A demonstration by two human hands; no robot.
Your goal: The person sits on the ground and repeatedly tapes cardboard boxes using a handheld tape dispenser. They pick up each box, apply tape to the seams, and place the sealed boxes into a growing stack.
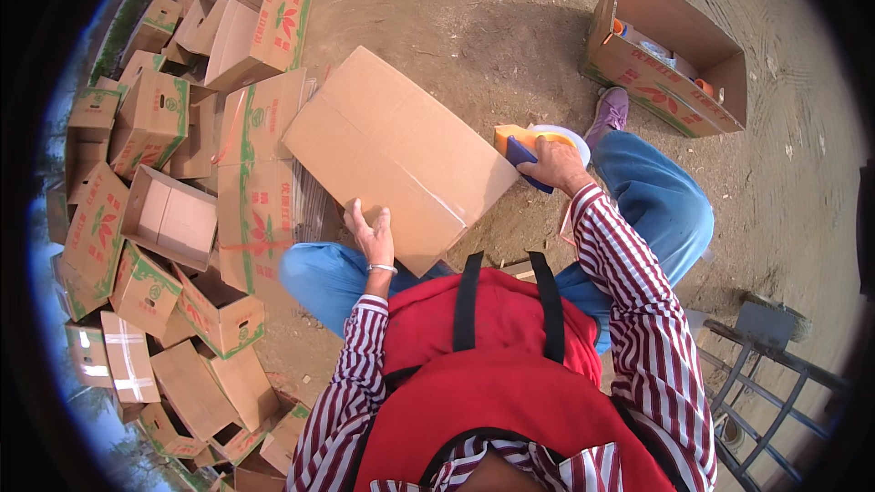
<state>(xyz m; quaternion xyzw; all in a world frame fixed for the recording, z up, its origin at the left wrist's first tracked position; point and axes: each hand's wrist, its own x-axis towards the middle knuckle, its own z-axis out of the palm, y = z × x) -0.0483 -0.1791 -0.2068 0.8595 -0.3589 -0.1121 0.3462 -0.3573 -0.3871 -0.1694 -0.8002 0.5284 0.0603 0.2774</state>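
A plain brown cardboard box (pixel 396 150) lies at a slant in front of me, its closed flat face turned up, with a strip of clear tape near the lower end of its middle seam. My left hand (pixel 371 236) rests on the box's near left edge, fingers spread. My right hand (pixel 559 164) is closed on a yellow and blue tape dispenser (pixel 513 140) with a roll of clear tape on it, right beside the box's right corner. The underside of the box is hidden.
Many open printed cartons (pixel 171 212) are heaped at the left. Flattened cartons (pixel 260 219) lie stacked beside my left knee. An open carton (pixel 683 96) holding tape rolls stands at the upper right. A metal frame (pixel 765 383) is at the lower right.
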